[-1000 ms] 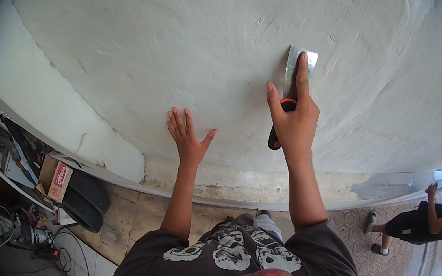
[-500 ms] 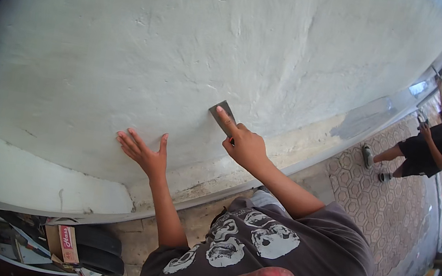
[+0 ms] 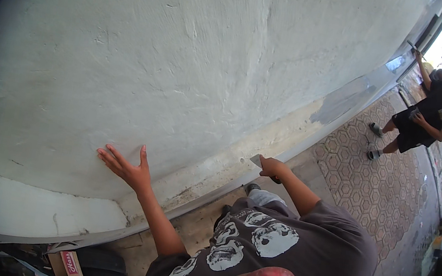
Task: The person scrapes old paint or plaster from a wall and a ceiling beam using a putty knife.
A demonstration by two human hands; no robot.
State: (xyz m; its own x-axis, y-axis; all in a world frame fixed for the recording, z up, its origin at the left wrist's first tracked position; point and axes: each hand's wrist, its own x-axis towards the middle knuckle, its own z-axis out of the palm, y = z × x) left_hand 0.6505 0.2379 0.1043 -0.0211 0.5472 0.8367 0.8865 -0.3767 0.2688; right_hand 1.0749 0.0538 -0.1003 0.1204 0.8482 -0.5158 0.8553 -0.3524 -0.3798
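My left hand [image 3: 129,171] lies against the pale grey plastered wall [image 3: 145,69], fingers spread and thumb apart, holding nothing. Lower and to the right, my right hand [image 3: 272,168] is closed round a putty knife [image 3: 256,160]. Its flat metal blade points to the left, near the stained band along the foot of the wall. Most of the handle is hidden in my fingers; a dark end shows below them. Whether the blade touches the wall I cannot tell.
At the far right another person [image 3: 433,112] in dark clothes reaches a tool up to the wall's end. Hexagonal paving [image 3: 369,160] runs along the wall's right part. Dark tyres [image 3: 98,268] and a cardboard box [image 3: 67,269] lie at the lower left.
My right hand has left the wall's middle with the putty knife and come down to the right, closer to my body. My left hand stays spread on the wall. The view has shifted slightly.
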